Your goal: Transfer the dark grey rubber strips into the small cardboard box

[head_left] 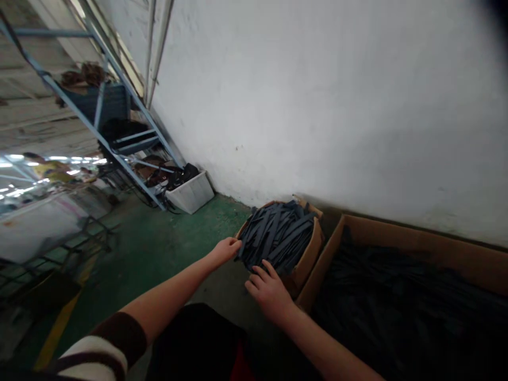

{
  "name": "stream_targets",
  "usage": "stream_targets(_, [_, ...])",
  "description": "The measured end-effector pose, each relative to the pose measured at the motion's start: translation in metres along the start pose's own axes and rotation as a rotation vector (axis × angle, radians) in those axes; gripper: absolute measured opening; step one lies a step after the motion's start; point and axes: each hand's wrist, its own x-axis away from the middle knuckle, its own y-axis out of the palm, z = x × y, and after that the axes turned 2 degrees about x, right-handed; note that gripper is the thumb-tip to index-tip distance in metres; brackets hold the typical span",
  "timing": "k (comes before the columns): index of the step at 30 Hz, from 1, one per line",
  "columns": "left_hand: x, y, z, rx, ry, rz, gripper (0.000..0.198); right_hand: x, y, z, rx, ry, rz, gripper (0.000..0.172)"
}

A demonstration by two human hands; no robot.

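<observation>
A cardboard box [311, 259] heaped with dark grey strips [278, 230] stands on the floor against the wall. My left hand [228, 250] is at the left edge of this box, its fingers closed at the rim beside the strips; what they grip, if anything, is too small to make out. At the near edge of the same box, my right hand [268, 288] has its fingers spread, with the fingertips close to the strips and nothing held in it.
A larger cardboard box [420, 238] with dark strips stands right of the smaller one. A white bin [192, 194] sits by a blue metal rack [115, 148] at the left. Further left, a person [51, 168] in yellow is near white-covered tables [43, 222].
</observation>
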Motion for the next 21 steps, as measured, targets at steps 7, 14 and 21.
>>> stream_targets(7, [-0.022,0.010,-0.062,0.160,0.026,0.114,0.040,-0.085,-0.044,0.021,-0.499,0.555,0.333,0.025])
stream_targets(14, [-0.040,0.005,-0.101,0.109,0.190,-0.067,0.069,-0.095,0.019,0.119,0.055,0.856,-0.103,0.074])
stream_targets(21, [-0.085,0.007,-0.133,-0.047,0.433,-0.330,0.077,-0.105,0.064,0.113,0.376,0.424,-0.537,0.063])
